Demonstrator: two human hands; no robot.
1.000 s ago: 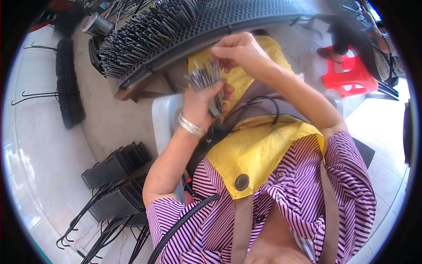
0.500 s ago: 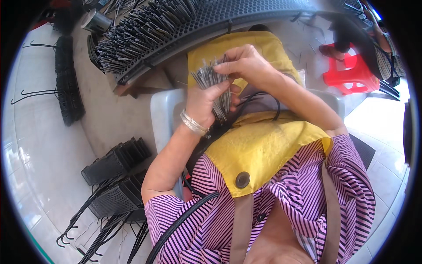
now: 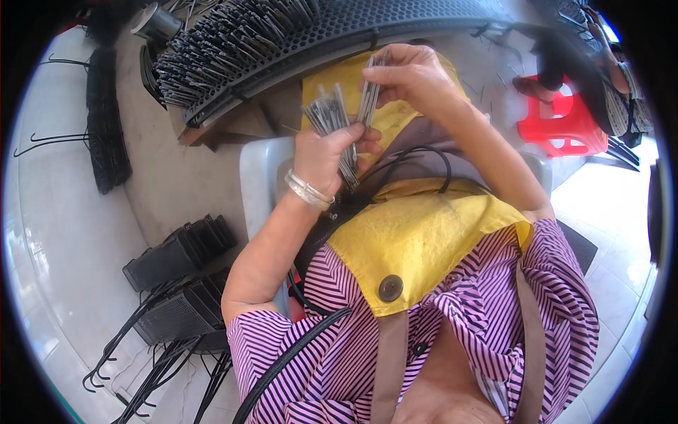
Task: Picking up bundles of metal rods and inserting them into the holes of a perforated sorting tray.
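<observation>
- Slim, grey metallic rods, held above the lap, form a fanned bundle [image 3: 326, 116]; the left hand [image 3: 323, 152] grips it with its thumb laid across, seemingly to stop the loose pieces sliding apart.
- The right hand [image 3: 418, 74] pinches a smaller cluster of rods [image 3: 368, 99] near the upper ends, beside the bundle, probably to keep those few lined up.
- Beneath and nearer the body, a smooth, creased yellow apron [image 3: 424, 219] carries a round dark button [image 3: 390, 287].
- Beyond the hands, a bench [image 3: 402, 21] has a dark top punched with round holes; similar rods [image 3: 226, 56] crowd it, leaning, apparently propped by those holes.
- At right stands a glossy red plastic stool [image 3: 565, 131].
</observation>
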